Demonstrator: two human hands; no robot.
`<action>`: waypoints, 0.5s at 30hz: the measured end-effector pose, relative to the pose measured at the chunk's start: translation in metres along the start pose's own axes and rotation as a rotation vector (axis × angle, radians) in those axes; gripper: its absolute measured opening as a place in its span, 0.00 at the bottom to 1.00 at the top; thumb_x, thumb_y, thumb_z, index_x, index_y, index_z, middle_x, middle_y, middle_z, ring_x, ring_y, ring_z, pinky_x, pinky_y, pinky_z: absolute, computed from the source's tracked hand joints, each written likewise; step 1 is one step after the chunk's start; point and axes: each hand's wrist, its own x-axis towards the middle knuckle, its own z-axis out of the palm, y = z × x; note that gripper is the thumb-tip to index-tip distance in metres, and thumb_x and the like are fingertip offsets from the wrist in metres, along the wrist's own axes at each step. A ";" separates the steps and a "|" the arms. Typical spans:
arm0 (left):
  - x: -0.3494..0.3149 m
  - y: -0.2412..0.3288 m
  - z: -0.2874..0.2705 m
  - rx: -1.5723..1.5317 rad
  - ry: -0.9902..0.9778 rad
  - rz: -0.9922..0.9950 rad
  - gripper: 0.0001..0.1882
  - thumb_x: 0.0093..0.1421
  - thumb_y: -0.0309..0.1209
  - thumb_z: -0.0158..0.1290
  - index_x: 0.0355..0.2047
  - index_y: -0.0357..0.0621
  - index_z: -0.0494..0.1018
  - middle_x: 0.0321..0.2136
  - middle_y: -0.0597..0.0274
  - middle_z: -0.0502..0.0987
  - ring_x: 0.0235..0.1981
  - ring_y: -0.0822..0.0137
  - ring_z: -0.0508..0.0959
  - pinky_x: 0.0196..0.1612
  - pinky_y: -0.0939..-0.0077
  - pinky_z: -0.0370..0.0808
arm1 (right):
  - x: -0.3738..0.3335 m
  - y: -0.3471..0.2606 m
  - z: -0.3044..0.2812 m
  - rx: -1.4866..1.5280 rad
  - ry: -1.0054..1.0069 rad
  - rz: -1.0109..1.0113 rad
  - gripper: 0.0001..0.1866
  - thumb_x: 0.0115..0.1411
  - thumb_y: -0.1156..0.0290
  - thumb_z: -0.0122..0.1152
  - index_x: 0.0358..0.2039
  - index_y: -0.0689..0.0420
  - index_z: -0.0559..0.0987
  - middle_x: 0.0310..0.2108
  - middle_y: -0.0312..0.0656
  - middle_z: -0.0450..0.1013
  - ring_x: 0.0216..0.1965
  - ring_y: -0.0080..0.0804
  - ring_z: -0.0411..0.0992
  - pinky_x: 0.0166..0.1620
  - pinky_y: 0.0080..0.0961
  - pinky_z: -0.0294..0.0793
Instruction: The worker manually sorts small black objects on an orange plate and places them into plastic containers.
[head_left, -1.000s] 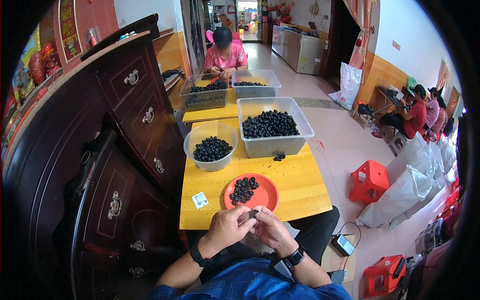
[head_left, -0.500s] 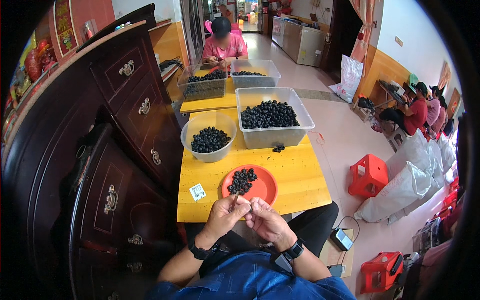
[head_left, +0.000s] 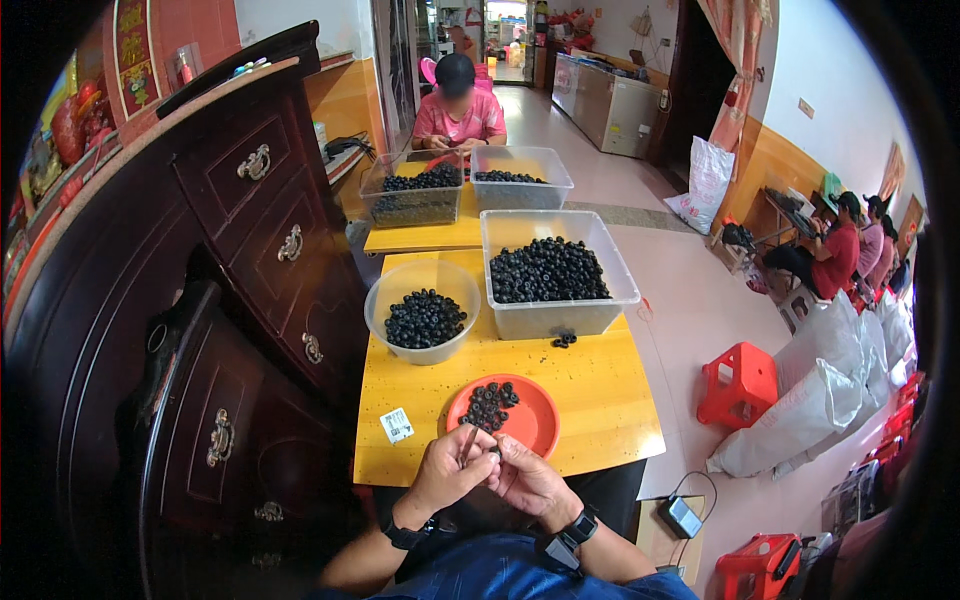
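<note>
Both hands meet at the near edge of an orange-red plate [head_left: 533, 437]. My left hand [head_left: 450, 474] is closed on a thin, dark, blade-like tool [head_left: 467, 446], whose exact kind I cannot make out. Pinched in the fingertips of my right hand [head_left: 535, 488] is a small black ring-shaped piece [head_left: 495, 452], close against the left fingers. On the plate's left half lies a loose heap of black rings [head_left: 489, 405]. Beyond it, a round clear tub [head_left: 376, 312] and a larger rectangular clear bin [head_left: 565, 322] hold many more such rings.
The yellow table [head_left: 610, 420] also carries a white label card [head_left: 396, 425] and a few loose rings [head_left: 564, 341]. A dark wooden cabinet [head_left: 270, 330] flanks my left. A person in pink [head_left: 462, 118] works opposite behind two more bins. Red stools [head_left: 738, 384] and white sacks [head_left: 800, 420] stand right.
The view has tilted up slightly, so the table and its tubs sit lower in the picture. My hands remain together by the plate, with the small ring still at the fingertips.
</note>
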 end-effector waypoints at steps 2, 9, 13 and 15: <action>0.000 0.001 -0.004 0.017 0.054 -0.009 0.05 0.61 0.19 0.51 0.38 0.38 0.70 0.25 0.66 0.77 0.26 0.79 0.78 0.32 0.83 0.76 | 0.010 0.001 0.001 -0.065 -0.056 -0.003 0.07 0.68 0.62 0.55 0.41 0.50 0.75 0.35 0.30 0.75 0.35 0.19 0.74 0.39 0.17 0.77; 0.015 0.003 -0.025 -0.037 0.213 0.010 0.04 0.66 0.27 0.51 0.36 0.40 0.74 0.26 0.72 0.75 0.25 0.82 0.72 0.31 0.85 0.70 | 0.045 -0.001 0.005 -0.163 0.012 -0.007 0.08 0.68 0.62 0.55 0.40 0.50 0.72 0.35 0.31 0.73 0.33 0.18 0.74 0.39 0.17 0.77; 0.022 -0.003 -0.040 0.053 0.261 0.063 0.05 0.66 0.30 0.53 0.36 0.41 0.74 0.24 0.75 0.72 0.22 0.84 0.67 0.26 0.87 0.64 | 0.059 -0.005 -0.001 -0.112 -0.045 0.024 0.11 0.67 0.63 0.56 0.46 0.53 0.73 0.36 0.34 0.75 0.32 0.20 0.76 0.37 0.18 0.79; 0.020 -0.015 -0.053 0.166 0.254 0.071 0.06 0.65 0.30 0.55 0.36 0.40 0.74 0.24 0.74 0.73 0.22 0.84 0.68 0.26 0.86 0.65 | 0.063 -0.007 0.000 -0.093 -0.001 0.037 0.11 0.67 0.63 0.55 0.46 0.54 0.73 0.36 0.33 0.75 0.32 0.20 0.76 0.37 0.18 0.79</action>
